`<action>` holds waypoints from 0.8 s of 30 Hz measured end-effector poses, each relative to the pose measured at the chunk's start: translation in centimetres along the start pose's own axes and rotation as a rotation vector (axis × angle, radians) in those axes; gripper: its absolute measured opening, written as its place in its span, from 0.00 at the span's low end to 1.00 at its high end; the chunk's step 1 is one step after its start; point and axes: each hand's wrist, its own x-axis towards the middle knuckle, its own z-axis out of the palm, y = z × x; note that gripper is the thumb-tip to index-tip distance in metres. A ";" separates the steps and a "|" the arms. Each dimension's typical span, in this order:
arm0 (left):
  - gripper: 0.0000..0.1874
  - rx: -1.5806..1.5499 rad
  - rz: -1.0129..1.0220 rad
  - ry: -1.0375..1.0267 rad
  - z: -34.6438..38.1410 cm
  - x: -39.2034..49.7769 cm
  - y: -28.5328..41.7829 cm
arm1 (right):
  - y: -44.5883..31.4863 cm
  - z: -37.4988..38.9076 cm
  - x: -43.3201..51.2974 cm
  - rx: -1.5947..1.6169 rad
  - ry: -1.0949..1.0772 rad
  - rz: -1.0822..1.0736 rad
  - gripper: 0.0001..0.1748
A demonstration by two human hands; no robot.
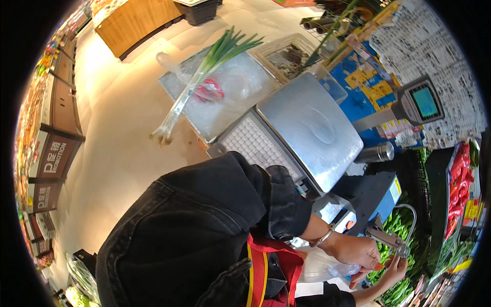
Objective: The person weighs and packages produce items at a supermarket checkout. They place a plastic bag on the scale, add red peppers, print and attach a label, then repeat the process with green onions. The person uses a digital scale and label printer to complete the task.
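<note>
My left hand (355, 251), with a bracelet at its wrist, is shut on the gathered end of a clear plastic bag (322, 268). The bag hangs close to my red apron (276, 264). Below it in the picture, my right hand (391, 270) has its fingertips at the knobbed end of a metal arm (393, 241). Whether they grip it I cannot tell. That arm juts from a dark grey and blue device (370, 201). Beside the device stands an electronic weighing scale with a bare steel platform (312, 126), a keypad (259, 144) and a lit display (424, 100).
A long leek (195, 84) lies across a metal tray (211, 126), its root end overhanging. A bagged red item (209, 90) is beneath it. A steel flask (376, 152) stands behind the scale. Green peppers (399, 226) and red peppers (458, 188) fill the display beyond.
</note>
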 end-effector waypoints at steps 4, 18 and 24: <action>0.22 -0.041 0.138 0.074 0.8 -4.4 7.0 | 0.6 0.4 0.3 0.106 0.018 -0.021 0.11; 0.21 1.111 0.170 1.002 -7.2 -25.1 26.9 | 5.2 -0.1 2.3 -0.222 0.064 0.009 0.18; 0.20 0.873 0.140 1.344 -14.1 -34.0 25.9 | 6.1 0.3 2.6 -0.181 0.076 -0.024 0.19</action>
